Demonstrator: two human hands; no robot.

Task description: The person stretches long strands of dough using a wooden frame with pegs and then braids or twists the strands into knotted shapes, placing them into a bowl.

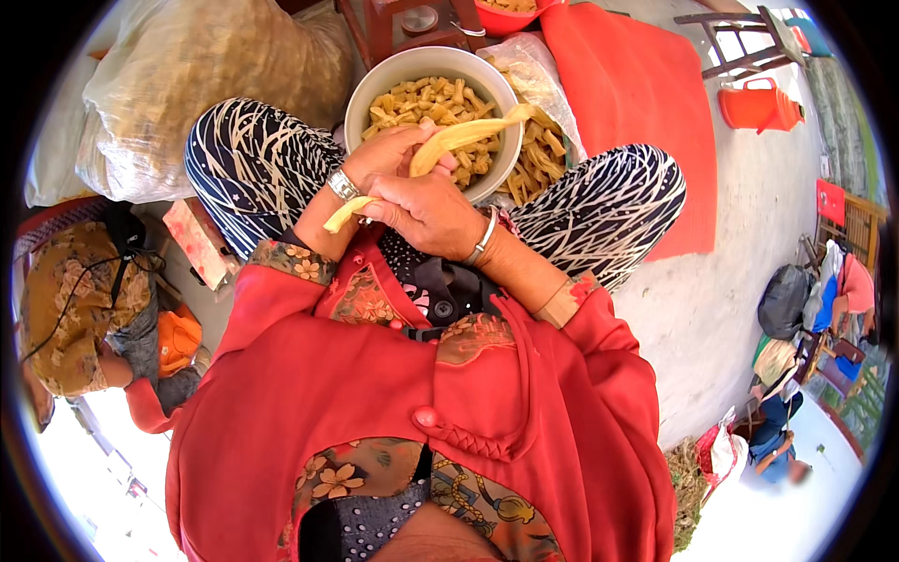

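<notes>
Both my hands are closed on one long, pale yellow, limp strip (459, 136), its exact kind unclear. Its upper end stretches right over the white tub (356, 98), and its lower end hangs out to the left below my fingers. My left hand (386, 157), with a watch on its wrist, holds it from behind. Crossing in front, my right hand (433, 214) pinches the strip with thumb and fingers; a bangle circles that wrist. Short, knotted yellow-brown pieces (426, 98) fill much of the tub. To its right, longer brownish strips (538, 155) lie in a clear plastic bag (538, 75).
A large, bulging translucent sack (215, 84) stands at the left. Beyond the tub are a dark wooden stool (412, 23) and a red basin (506, 19). A red mat (637, 103) covers floor at the right, near an orange-red jug (760, 108). Other people sit at both sides.
</notes>
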